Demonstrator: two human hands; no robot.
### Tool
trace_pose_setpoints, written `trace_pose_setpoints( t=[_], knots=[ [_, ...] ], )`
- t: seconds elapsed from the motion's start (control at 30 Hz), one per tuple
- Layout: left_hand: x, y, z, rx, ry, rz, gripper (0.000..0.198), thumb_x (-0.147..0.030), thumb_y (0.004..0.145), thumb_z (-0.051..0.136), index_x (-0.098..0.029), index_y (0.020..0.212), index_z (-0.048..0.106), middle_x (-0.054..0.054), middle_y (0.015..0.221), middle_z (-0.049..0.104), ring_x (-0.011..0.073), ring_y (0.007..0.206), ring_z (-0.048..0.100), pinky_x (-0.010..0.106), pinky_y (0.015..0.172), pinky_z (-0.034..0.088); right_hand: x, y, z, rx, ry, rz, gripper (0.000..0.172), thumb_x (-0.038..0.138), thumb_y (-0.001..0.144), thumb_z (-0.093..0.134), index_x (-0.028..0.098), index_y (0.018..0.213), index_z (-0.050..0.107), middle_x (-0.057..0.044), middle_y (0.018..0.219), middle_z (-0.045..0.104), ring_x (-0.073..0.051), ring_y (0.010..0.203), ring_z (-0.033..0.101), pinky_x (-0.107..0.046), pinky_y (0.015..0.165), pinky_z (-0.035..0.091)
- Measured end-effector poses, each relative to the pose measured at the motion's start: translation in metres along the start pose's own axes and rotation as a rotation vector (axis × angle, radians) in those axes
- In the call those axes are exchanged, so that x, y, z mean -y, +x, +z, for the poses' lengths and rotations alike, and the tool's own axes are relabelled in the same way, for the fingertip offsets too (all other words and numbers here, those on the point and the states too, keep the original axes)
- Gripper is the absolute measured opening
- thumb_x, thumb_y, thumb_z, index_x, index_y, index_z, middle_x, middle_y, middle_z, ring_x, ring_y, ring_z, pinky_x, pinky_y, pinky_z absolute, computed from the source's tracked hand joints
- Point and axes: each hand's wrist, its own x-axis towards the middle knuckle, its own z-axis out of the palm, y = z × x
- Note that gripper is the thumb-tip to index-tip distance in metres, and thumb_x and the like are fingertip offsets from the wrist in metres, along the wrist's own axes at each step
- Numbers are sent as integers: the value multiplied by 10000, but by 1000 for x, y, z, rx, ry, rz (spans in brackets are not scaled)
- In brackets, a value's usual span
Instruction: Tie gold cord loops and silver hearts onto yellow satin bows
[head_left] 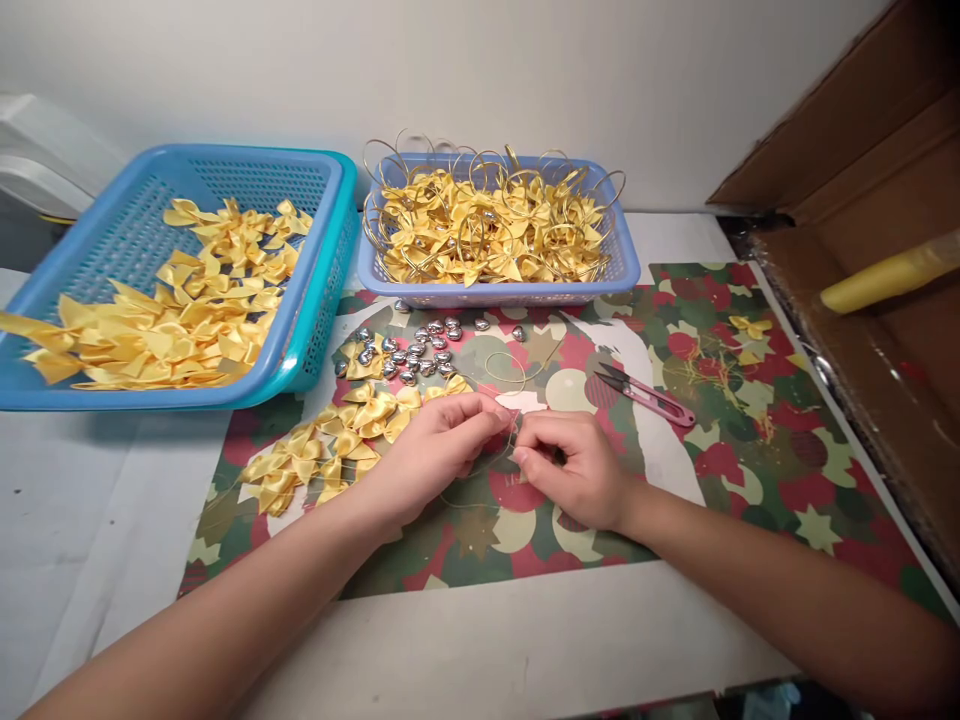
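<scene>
My left hand [450,440] is closed, thumb pressed to fingers, pinching a thin gold thread [513,430] over the patterned sheet. Close by on the right, my right hand [574,465] is curled shut on the same thread, its thumb against the forefinger. Loops of thread lie on the sheet behind and below the hands. Several yellow bows [296,460] are spread beside and beyond my left hand. Behind them sit several silver bells [420,350]. Pink thread snips [652,395] rest beyond my right hand, blades pointing up and left.
A blue basket [97,230] of yellow bows, stacked on a teal one, stands at the left. A lilac basket [502,292] of bows and gold rings stands at the back. Thread scraps [712,375] lie right on the patterned sheet [780,480]; a cardboard box [862,170] borders it.
</scene>
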Motion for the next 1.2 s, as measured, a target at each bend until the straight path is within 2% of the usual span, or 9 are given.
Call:
trace_pose_setpoints(
  t=[0.13, 0.3, 0.5, 0.7, 0.97, 1.2],
  knots=[
    [0, 1, 1, -23, -31, -8, 274, -369, 834, 569, -170, 655, 508, -70, 553, 314, 67, 498, 240, 170, 429, 201, 0, 0, 0, -5, 5, 2, 228, 126, 786, 507, 188, 583, 425, 37, 536, 439, -91, 525, 380, -223, 511, 322],
    [1, 2, 0, -23, -28, 0, 277, -395, 851, 559, -160, 705, 573, -72, 548, 308, 67, 496, 239, 168, 431, 207, 1, 0, -1, -27, 18, 14, 237, 128, 806, 496, 187, 585, 433, 37, 531, 441, -93, 534, 399, -223, 526, 335],
    [8, 0, -2, -11, -49, 98, 292, -405, 878, 559, -167, 708, 548, -73, 542, 338, 64, 497, 256, 178, 443, 217, 2, 0, -2, -79, 50, 27, 238, 124, 826, 506, 180, 600, 460, 45, 540, 465, -79, 515, 391, -217, 519, 328],
    [13, -3, 1, -31, 33, 232, 291, -381, 899, 536, -166, 705, 571, -73, 526, 360, 67, 494, 275, 197, 451, 238, 2, 0, -2, -82, 69, 31, 262, 135, 850, 505, 179, 599, 446, 50, 537, 454, -74, 507, 389, -213, 512, 324],
    [11, -6, 3, -45, 144, 262, 286, -369, 898, 518, -170, 698, 560, -58, 568, 419, 77, 513, 316, 215, 469, 249, 3, 1, -2, -76, 68, 35, 253, 139, 853, 508, 180, 607, 462, 49, 541, 460, -76, 507, 387, -214, 505, 325],
    [10, -7, 3, -34, 225, 272, 324, -377, 929, 488, -180, 673, 517, -44, 599, 410, 95, 546, 329, 227, 492, 260, 4, 0, -1, -90, 39, 48, 252, 146, 850, 511, 179, 604, 465, 46, 537, 465, -78, 505, 383, -222, 509, 327]
  ],
)
